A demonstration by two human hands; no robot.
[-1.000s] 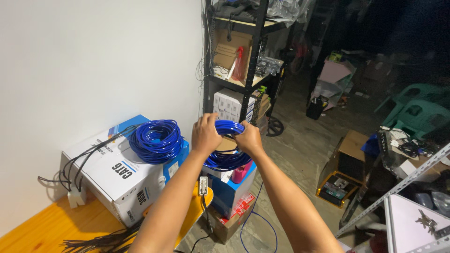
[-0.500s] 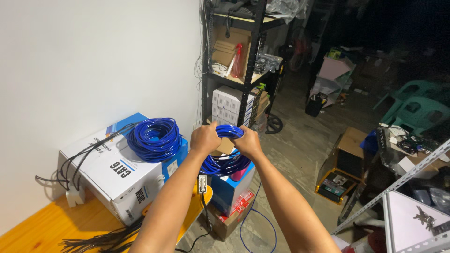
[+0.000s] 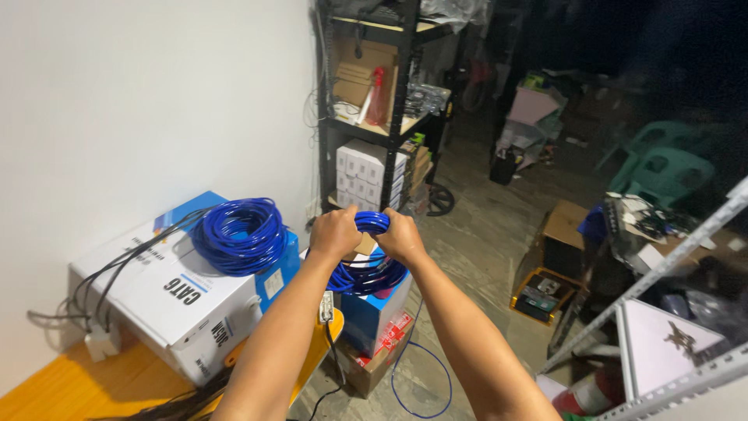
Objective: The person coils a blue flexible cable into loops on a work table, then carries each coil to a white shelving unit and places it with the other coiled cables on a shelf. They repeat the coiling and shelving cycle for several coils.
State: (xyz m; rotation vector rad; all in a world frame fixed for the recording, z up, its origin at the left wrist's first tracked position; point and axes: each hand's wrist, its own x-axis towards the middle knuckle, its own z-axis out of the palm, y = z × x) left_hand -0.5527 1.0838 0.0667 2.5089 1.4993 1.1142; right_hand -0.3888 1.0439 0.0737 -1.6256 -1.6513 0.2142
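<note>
The left hand and right hand both close tightly around a loose blue cable coil, which hangs downward above the open blue cardboard box.

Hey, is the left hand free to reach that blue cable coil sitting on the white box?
Probably not right now. The left hand and right hand both grip another blue cable bundle. The coil on the white box lies close, unobstructed, just to its left.
</note>
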